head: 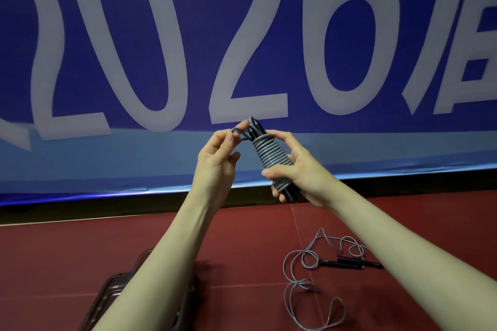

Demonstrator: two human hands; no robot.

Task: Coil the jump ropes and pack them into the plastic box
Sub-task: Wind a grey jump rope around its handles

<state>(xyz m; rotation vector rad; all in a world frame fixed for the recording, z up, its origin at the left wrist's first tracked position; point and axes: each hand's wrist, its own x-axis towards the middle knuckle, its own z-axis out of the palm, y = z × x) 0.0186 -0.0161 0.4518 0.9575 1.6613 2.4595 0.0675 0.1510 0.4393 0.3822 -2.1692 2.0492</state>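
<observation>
Grey cord: wound in tight turns round a pair of black handles, making the coiled jump rope (269,158), held up in the air in front of the banner, tilted with its upper end leaning left
Right hand (301,169): fingers and thumb curled round the lower half of the bundle, the thumb lying across the grey turns, the black handle ends showing below the palm
Left hand (218,154): thumb and forefinger pinch the loose end of the cord, a small grey loop just left of the bundle's top; the other fingers are loosely bent
Second jump rope (320,274): lies uncoiled on the floor at lower right, its grey cord in loose loops, its black handles side by side and partly hidden by the right forearm
Plastic box (113,293): dark and see-through, on the floor at lower left, mostly hidden behind the left forearm; what is inside cannot be told
Floor (67,255): dark red, with thin pale lines across it
Banner (269,35): blue, with large white figures reading 2026, a paler blue band along its bottom edge, standing behind both hands
</observation>
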